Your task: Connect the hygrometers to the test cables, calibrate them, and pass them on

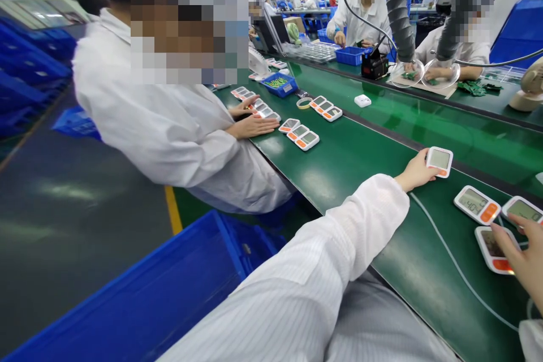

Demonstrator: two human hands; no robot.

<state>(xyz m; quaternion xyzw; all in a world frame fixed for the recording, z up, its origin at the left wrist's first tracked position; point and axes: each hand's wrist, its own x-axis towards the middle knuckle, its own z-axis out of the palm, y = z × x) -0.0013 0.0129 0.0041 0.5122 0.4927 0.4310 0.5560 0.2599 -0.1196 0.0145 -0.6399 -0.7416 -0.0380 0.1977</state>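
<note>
My left hand reaches out over the green bench and grips a small white digital display unit by its side. The unit has a grey screen and an orange strip at its lower edge. At the right edge, my right hand has thumb and index finger spread over similar units. Its thumb lies at a unit with a dark screen, its index finger at another unit; whether they press is unclear. Beside these lies a third unit with digits showing and orange buttons.
A pale cable runs along the green bench. Further left lie rows of units, a tape roll and a blue tray. A co-worker in white handles units there. A blue crate stands below left.
</note>
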